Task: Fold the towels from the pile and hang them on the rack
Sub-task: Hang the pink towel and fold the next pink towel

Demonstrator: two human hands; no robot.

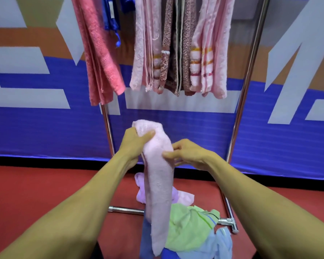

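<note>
The red floor point(45, 193) holds a pile of towels point(187, 230): a light purple one at the back, a green one in the middle and a light blue one at the front. The shiny metal foot bars of the rack point(229, 220) rest on the floor too, touching the pile.

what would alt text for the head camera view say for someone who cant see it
A person's left hand grips the top of a pale pink towel while the right hand pinches its side. Folded towels hang on a metal rack ahead, above a pile of towels on the red floor.
</note>
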